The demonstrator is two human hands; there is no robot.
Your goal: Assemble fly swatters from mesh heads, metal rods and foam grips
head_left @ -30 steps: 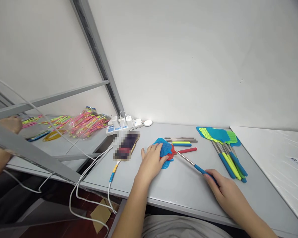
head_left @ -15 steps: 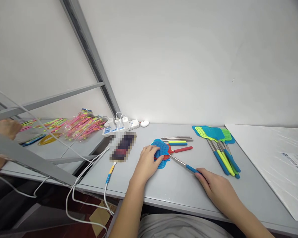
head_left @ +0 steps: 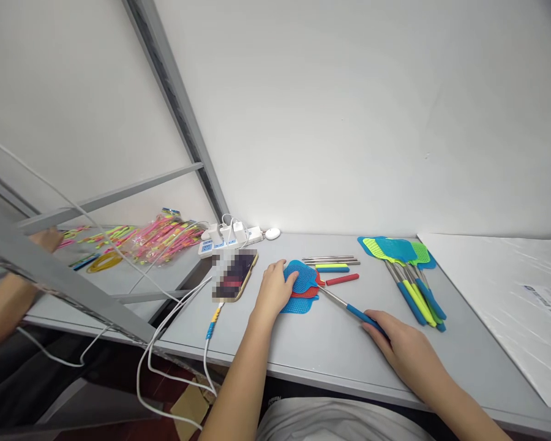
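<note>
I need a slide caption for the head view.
Left hand on a blue swatter head, right hand gripping a blue handle; more swatters lie to the right.

Single head-worn view from close above the grey table (head_left: 321,340), forward and down, white wall (head_left: 349,122) beyond

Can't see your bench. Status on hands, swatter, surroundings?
Right hand closed on blue handle; left hand at blue swatter head. Red head, second blue head beneath. Red grip beyond shaft.

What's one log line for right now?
left hand: touches blue swatter head | right hand: grips its blue handle | nearby: red handle, rods | farther right: swatter pile
</note>
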